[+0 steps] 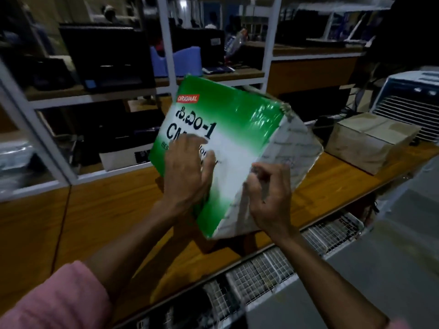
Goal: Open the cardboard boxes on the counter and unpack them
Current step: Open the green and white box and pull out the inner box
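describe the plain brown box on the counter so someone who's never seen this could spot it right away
Follow the long wooden counter to its far right end, in front of the white louvred cooler. The brown box sits there, shut, untouched by either hand. Unlike the green and white printed box held up at the centre, it is plain cardboard.

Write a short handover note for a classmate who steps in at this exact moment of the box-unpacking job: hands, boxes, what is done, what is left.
Left hand: lies flat on the printed face of the green box, steadying it.
Right hand: fingers curled, picking at the box's white side near the edge, seemingly at tape.
The green box is tilted on a corner over the wooden counter, apparently sealed.
A brown box sits closed further along the counter to the right.
Done: nothing is unpacked.
Left: open the green box, empty it, then the brown one.
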The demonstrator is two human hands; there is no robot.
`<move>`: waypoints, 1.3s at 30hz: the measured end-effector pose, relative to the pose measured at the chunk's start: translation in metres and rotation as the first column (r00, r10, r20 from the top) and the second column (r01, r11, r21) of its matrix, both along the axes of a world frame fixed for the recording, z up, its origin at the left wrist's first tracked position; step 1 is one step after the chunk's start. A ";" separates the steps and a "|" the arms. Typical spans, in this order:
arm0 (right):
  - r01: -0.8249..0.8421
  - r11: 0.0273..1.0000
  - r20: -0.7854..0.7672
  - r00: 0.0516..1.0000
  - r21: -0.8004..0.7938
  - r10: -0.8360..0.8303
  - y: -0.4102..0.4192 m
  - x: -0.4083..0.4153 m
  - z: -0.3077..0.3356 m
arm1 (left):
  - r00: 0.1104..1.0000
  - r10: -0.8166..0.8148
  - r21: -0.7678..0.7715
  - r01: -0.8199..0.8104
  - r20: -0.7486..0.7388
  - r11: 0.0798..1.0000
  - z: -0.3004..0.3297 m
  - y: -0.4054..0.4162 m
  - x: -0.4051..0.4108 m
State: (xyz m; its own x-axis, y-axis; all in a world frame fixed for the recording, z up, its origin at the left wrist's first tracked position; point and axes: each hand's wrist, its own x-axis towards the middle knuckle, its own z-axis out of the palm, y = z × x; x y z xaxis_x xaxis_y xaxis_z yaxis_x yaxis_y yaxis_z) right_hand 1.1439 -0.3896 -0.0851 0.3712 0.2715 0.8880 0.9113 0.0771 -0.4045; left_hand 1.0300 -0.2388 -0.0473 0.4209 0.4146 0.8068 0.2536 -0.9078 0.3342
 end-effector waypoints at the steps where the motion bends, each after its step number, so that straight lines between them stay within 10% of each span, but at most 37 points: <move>1: -0.001 1.000 -0.020 1.000 0.029 0.002 0.004 -0.002 0.009 | 1.000 -0.007 0.023 0.007 0.030 1.000 0.008 -0.002 -0.005; 6: 0.022 0.997 -0.068 0.998 0.077 -0.017 0.015 -0.002 0.046 | 0.997 -0.068 0.096 0.070 -0.023 0.993 0.024 0.006 -0.024; 13: 0.088 0.835 -0.188 0.956 -0.543 -0.224 0.042 -0.008 0.067 | 0.982 -0.030 0.022 0.035 -0.187 0.999 0.002 0.007 -0.033; 18: 0.135 0.549 -0.038 0.955 -0.825 -0.293 0.049 -0.011 0.083 | 0.969 0.040 0.034 -0.033 -0.244 0.999 0.023 -0.001 -0.027; 27: -0.012 0.510 -0.083 0.990 -0.860 -0.117 0.035 0.046 0.085 | 0.684 0.332 -0.157 -0.548 -0.650 0.821 0.061 0.122 -0.028; 32: -0.124 0.543 -0.157 0.987 -0.831 -0.014 0.032 0.080 0.085 | 0.782 0.136 -0.478 -0.498 -0.609 0.724 0.056 0.158 -0.040; 39: -0.276 0.627 -0.235 0.960 -0.728 0.149 0.056 0.075 0.077 | 0.690 0.269 -0.291 -0.580 -0.672 0.761 0.047 0.143 -0.074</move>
State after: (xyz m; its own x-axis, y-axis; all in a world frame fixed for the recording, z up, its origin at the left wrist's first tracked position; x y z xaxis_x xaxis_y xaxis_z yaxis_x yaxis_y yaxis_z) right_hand 1.2190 -0.3337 -0.0082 0.3160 0.9044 0.2868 0.8383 -0.1246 -0.5307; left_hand 0.9563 -0.0953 -0.0002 0.3994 0.9052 0.1453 0.8463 -0.4250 0.3212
